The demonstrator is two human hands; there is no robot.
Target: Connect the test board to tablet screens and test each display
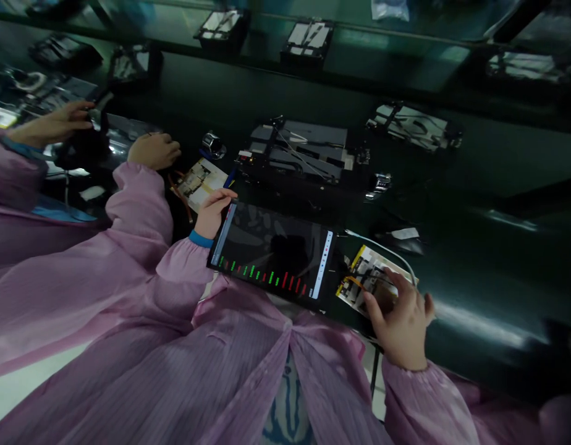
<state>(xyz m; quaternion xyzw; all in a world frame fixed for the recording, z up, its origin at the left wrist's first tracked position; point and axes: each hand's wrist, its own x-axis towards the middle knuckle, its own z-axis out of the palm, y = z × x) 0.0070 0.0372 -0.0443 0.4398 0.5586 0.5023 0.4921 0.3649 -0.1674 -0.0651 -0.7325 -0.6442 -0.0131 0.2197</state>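
Observation:
My left hand point(214, 213) grips the upper left corner of a lit display panel point(276, 247), thumb and fingers at its edge. Rows of green and red text glow on the dark screen. To its right lies a circuit board point(364, 272) with a yellow edge, an orange flex strip and dark wires. Over that board is my right hand point(403, 315), thumb and index finger apart, the tips at or just above its surface; contact is hard to judge. A white cable point(387, 250) curves from the panel's right side toward the right hand.
A black device frame point(308, 151) with wires lies behind the panel, between two shiny metal cylinders point(214, 145) point(380, 184). Similar units point(415, 127) stand farther back and on a shelf point(308, 40). At left, a co-worker's hands point(153, 150) work near another board point(202, 182).

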